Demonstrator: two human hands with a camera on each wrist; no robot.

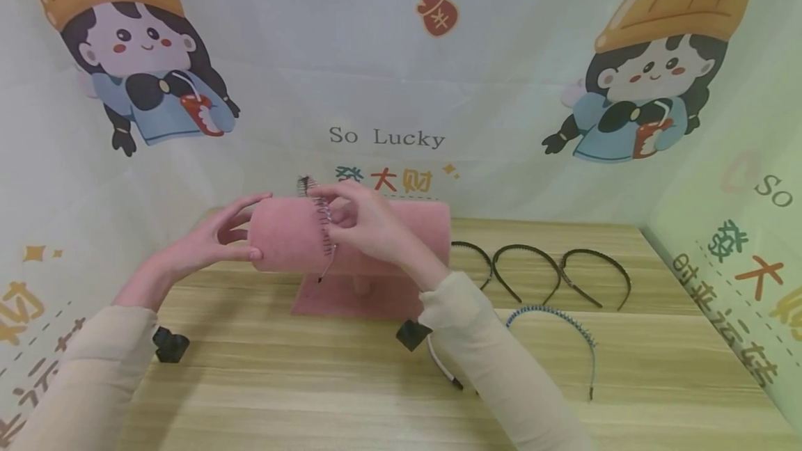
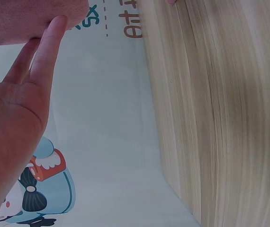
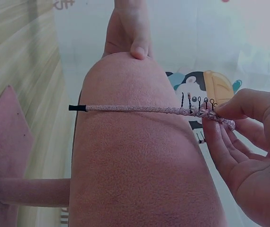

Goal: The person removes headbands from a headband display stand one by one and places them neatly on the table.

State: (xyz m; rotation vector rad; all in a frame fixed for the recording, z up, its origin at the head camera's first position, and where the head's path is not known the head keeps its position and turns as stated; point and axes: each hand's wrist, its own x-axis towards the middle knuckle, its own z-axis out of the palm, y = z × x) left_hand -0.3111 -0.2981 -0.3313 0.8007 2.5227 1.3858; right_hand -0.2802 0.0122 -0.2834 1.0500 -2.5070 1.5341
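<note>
A pink plush roll [image 1: 282, 235] lies sideways on a post over a pink base [image 1: 338, 296]. My left hand [image 1: 207, 236] grips its left end, thumb at the front and fingers over the top; the left wrist view shows fingers [image 2: 49, 47] against the roll. A pale pink, wrapped headband [image 3: 135, 109] with dark wire loops and a black tip passes over the roll, left of its middle. My right hand [image 1: 370, 225] pinches it between thumb and fingers near the looped stretch [image 3: 201, 112]. The band's far part is hidden behind the roll.
Several black headbands [image 1: 526, 249] lie in a row on the wooden table [image 1: 282, 381], right of the stand. Nearer are a blue headband [image 1: 551, 310] and a white one [image 1: 445, 366], partly hidden by my right sleeve. A printed cloth [image 1: 388, 75] hangs behind the table.
</note>
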